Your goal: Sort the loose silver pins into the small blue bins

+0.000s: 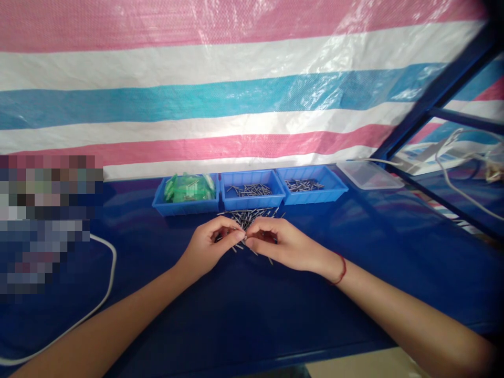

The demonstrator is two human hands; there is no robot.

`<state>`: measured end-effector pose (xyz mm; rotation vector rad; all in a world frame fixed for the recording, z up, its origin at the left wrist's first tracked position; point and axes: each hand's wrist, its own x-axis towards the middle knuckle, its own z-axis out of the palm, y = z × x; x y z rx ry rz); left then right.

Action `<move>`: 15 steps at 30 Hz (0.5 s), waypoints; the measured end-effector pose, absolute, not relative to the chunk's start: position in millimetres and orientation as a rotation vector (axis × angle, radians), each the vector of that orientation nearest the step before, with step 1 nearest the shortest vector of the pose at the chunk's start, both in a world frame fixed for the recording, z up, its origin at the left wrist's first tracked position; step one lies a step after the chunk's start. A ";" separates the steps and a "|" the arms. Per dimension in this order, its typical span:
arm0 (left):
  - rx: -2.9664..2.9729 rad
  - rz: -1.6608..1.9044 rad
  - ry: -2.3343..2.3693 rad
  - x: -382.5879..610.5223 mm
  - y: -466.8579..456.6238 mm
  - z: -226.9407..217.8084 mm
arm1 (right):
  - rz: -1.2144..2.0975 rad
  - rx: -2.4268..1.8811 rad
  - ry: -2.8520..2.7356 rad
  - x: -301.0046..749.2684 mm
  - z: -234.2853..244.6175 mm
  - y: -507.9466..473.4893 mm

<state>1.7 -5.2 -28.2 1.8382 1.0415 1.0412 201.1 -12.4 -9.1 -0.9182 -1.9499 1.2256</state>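
A loose pile of thin metal pins, perhaps rivets or small bits, lies on the blue tabletop. Over its near side my left hand is closed, thumb and forefinger pinched together. My right hand, with a dark red string round the wrist, is pinched likewise, its fingertips meeting those of the left. Whatever sits between the fingertips is too small to make out. Just behind the pile, similar pins lie in the middle blue bin and the right blue bin.
The left blue bin holds green plastic packets. A translucent lid lies at the back right, near a blue metal frame. At left a white cable crosses the table beside a blurred-out area. A striped plastic sheet hangs behind.
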 end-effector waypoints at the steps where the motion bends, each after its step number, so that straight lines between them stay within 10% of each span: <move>1: 1.851 1.043 1.032 0.9 -4.5 -29.2 | 1.225 -0.917 -1.951 200.9 -9.2 -12.3; 15: 1.924 1.100 0.945 3.1 -5.4 -26.6 | 1.146 -0.918 -1.957 200.7 -10.6 -10.9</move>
